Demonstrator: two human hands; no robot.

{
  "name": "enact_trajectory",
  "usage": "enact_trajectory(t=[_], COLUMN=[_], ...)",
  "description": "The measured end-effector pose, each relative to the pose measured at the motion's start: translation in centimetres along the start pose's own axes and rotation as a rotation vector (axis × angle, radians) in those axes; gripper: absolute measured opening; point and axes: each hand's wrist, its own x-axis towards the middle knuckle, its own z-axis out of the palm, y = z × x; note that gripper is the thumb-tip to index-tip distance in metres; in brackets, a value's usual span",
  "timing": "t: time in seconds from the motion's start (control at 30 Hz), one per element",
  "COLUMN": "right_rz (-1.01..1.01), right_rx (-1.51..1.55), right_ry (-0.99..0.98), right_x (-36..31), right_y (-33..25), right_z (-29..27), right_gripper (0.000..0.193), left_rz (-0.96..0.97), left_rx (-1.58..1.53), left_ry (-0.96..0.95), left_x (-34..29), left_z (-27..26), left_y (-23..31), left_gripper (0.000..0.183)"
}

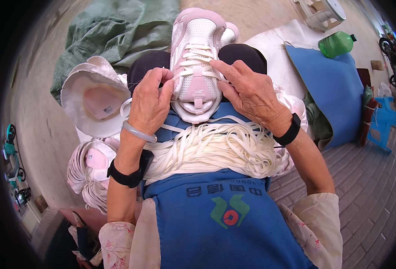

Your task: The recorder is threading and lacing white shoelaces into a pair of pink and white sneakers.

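Note:
A white and pink sneaker [197,83] rests on my lap between my knees, heel toward me. Its cream shoelace [196,60] crosses the tongue in several rows. On the shoe's left side, my left hand [152,96] pinches a lace end between thumb and fingers, and a loop of lace hangs beside it. My right hand [249,92] is at the right row of eyelets, index finger against the upper, the other fingers curled in on the lace there. A thick bundle of cream laces [211,148] lies across my blue apron [207,210].
Upturned pale shoe uppers [95,98] and a stack of pink and white shoe parts [90,168] lie at my left. A green tarp [117,31] spreads behind them. To the right are a blue sheet [328,89], a green bottle [337,44], a white stool [321,13] and a blue stool [383,121].

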Motion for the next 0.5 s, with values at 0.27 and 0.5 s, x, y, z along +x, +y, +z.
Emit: enact_trajectory(t=[0.27,0.5], right_rz=[0.004,0.021], right_rx=[0.145,0.077], right_ry=[0.081,0.108], right_x=[-0.6,-0.4], right_y=[0.2,-0.8], right_z=[1.1,0.3], right_gripper=[0.031,0.023], left_rz=[0.273,0.211], left_rx=[0.210,0.104], left_ry=[0.122,0.225], left_x=[2.7,1.0], left_z=[-3.0,-1.4], left_y=[0.1,1.9], left_gripper=[0.009,0.013])
